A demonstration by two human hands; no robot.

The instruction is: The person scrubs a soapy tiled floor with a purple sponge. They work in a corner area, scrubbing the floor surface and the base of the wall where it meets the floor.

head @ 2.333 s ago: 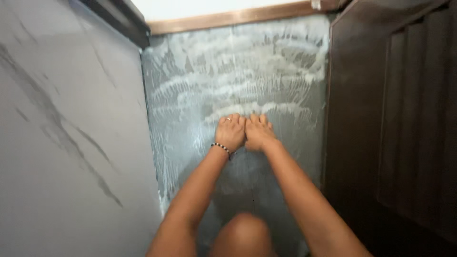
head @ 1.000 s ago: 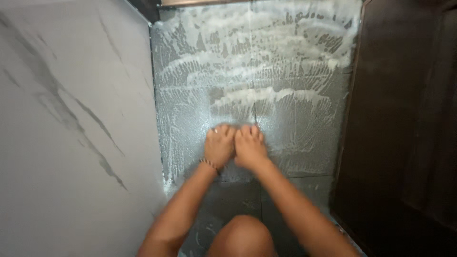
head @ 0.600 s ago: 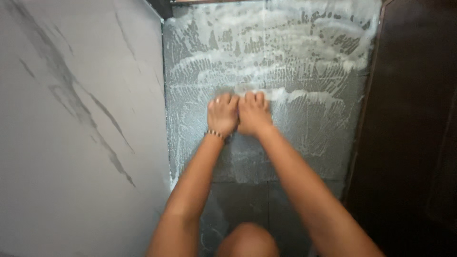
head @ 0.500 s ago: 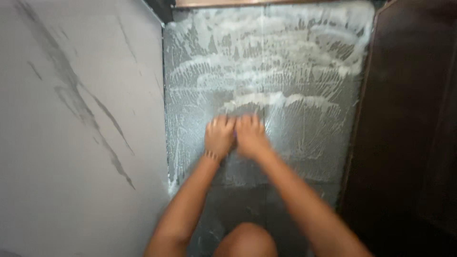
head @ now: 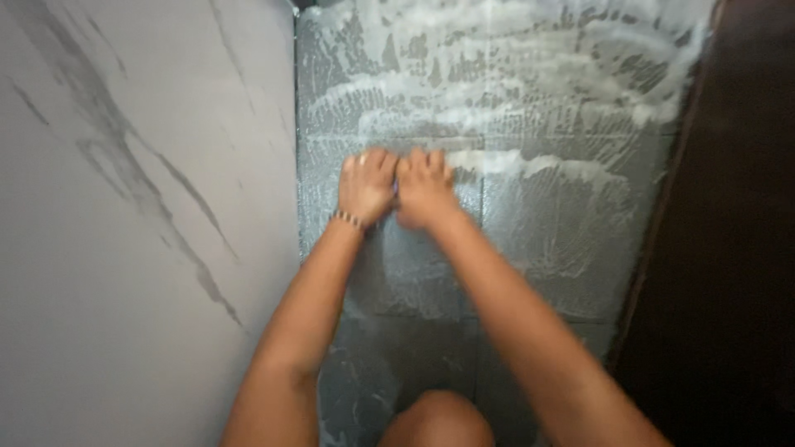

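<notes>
Dark grey tiled floor (head: pixel 563 248), wet and streaked with white soap foam (head: pixel 530 91): hard and stiff underfoot, but judge it slippery, so keep your weight low. It runs as a strip between the pale marble-veined wall panel (head: pixel 141 215) along its left edge and the dark wooden panel (head: pixel 729 248) along its right.

Your left hand (head: pixel 366 186) and right hand (head: pixel 424 192) press side by side near the floor's middle, touching, fingers curled down. A sliver of something shows between them; you cannot tell what, nor how firmly it is held. A beaded bracelet (head: pixel 348 219) sits at your left wrist.
</notes>
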